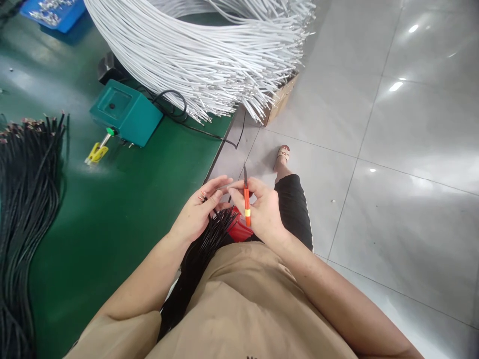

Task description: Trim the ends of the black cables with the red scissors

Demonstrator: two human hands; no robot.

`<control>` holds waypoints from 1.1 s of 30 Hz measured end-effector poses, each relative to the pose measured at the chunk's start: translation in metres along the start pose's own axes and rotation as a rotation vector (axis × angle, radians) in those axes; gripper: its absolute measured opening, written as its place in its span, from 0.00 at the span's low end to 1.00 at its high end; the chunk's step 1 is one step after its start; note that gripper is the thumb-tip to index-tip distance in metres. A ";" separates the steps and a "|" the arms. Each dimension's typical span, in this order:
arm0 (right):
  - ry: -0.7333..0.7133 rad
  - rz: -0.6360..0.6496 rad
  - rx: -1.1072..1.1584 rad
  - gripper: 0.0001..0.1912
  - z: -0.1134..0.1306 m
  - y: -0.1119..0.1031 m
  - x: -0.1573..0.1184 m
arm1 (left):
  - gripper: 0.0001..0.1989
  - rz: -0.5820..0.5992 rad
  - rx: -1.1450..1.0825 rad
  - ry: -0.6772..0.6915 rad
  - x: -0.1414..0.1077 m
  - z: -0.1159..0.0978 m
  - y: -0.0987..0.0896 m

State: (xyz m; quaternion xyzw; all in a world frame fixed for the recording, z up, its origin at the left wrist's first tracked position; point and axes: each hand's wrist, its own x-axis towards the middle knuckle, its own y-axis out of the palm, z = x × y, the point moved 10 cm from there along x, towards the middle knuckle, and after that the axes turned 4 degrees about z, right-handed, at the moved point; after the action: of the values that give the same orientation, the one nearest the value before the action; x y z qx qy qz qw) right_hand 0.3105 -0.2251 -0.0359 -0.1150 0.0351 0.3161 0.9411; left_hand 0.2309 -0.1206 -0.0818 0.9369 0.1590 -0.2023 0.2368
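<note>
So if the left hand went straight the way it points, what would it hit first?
Most likely the right hand, whose fingertips sit close by; depth is hard to judge from one view.

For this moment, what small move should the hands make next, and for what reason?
I would probably keep the left hand steady and bring the right hand's free fingertips to the reddish wire ends. These ends stick out beside the left thumb, the hands are close together, and the orange-handled tool has its dark tip turned away from them.
</note>
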 end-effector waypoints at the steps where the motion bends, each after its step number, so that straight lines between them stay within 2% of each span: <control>1: -0.017 0.020 -0.003 0.12 0.003 0.004 0.000 | 0.20 0.009 -0.032 -0.025 0.000 0.002 0.001; 6: -0.032 0.142 -0.027 0.09 0.009 0.022 0.006 | 0.26 0.067 -0.105 -0.085 -0.002 0.007 0.010; 11: -0.043 0.250 -0.138 0.11 0.015 0.037 0.013 | 0.34 0.035 -0.039 -0.098 -0.004 0.013 0.003; 13: -0.046 0.264 -0.159 0.11 0.015 0.040 0.014 | 0.34 0.060 -0.004 -0.093 -0.003 0.014 0.003; 15: 0.010 0.253 -0.093 0.08 0.008 0.036 0.016 | 0.31 0.109 0.031 -0.065 -0.003 0.012 0.008; 18: 0.180 0.221 0.147 0.07 -0.012 0.027 0.017 | 0.27 0.174 0.087 0.013 -0.002 0.002 0.016; 20: 0.248 0.189 0.287 0.08 -0.020 0.019 0.018 | 0.26 0.166 0.197 0.078 -0.002 -0.005 0.016; 23: 0.242 0.167 0.370 0.08 -0.020 0.013 0.019 | 0.21 0.050 0.451 0.168 -0.004 -0.015 0.007; 25: 0.228 0.186 0.390 0.09 -0.018 0.015 0.020 | 0.20 -0.005 0.530 0.194 -0.006 -0.019 0.003; 30: 0.241 0.152 0.415 0.11 -0.021 0.016 0.018 | 0.25 0.008 0.420 0.213 -0.006 -0.020 0.002; 33: 0.216 0.103 0.306 0.09 -0.023 0.009 0.015 | 0.22 0.016 0.380 0.214 -0.006 -0.019 0.002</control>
State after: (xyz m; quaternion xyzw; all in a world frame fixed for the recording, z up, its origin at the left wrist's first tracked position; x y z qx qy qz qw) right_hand 0.3169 -0.2148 -0.0623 -0.0018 0.1893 0.3406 0.9210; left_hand 0.2324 -0.1142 -0.0633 0.9820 0.1350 -0.1261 0.0395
